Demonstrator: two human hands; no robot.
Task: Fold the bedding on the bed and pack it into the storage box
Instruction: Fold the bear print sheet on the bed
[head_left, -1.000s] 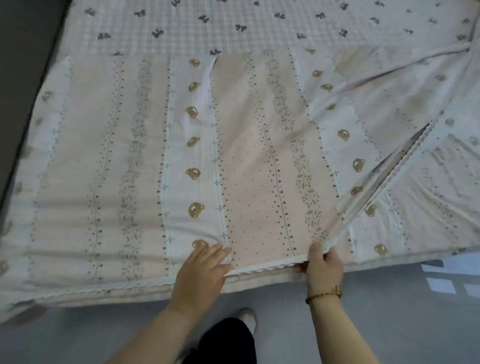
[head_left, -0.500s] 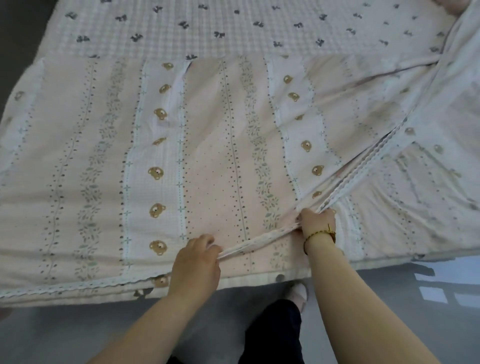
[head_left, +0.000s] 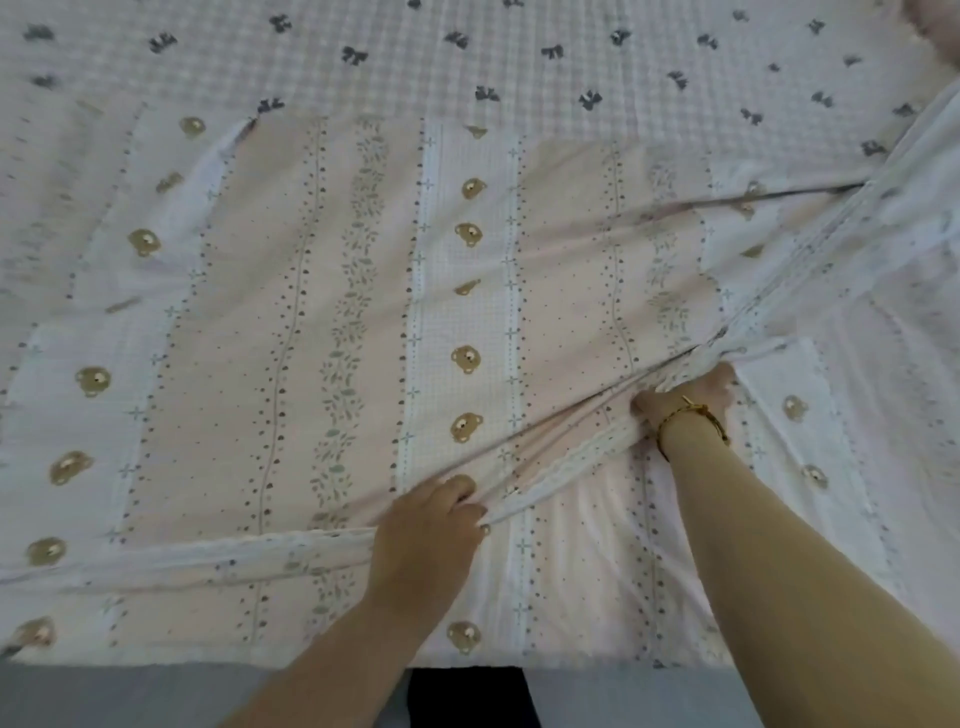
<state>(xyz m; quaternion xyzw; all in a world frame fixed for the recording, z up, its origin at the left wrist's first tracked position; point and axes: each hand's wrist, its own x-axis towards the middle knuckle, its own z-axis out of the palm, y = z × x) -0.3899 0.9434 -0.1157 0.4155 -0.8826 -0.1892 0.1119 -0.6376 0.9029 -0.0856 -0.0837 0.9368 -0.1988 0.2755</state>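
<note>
- Bedding (head_left: 337, 312) spread flat over the bed (head_left: 519, 62), pink stripes and little bears. The bed's checked cover with grey bows shows only along the far side.
- Left hand (head_left: 426, 540) low and central, fingers curled tight round the lace edge (head_left: 576, 460), pinching it.
- Right hand (head_left: 685, 400) further up and to the right, fingers dug into the same edge, gripping a gathered bunch of it. There's a gold bracelet (head_left: 698, 410) on that wrist.
- Lace edge pulled taut between the two hands, then climbing diagonally toward the top right corner.
- Grey floor (head_left: 104, 696) showing along the near side of the bed.
</note>
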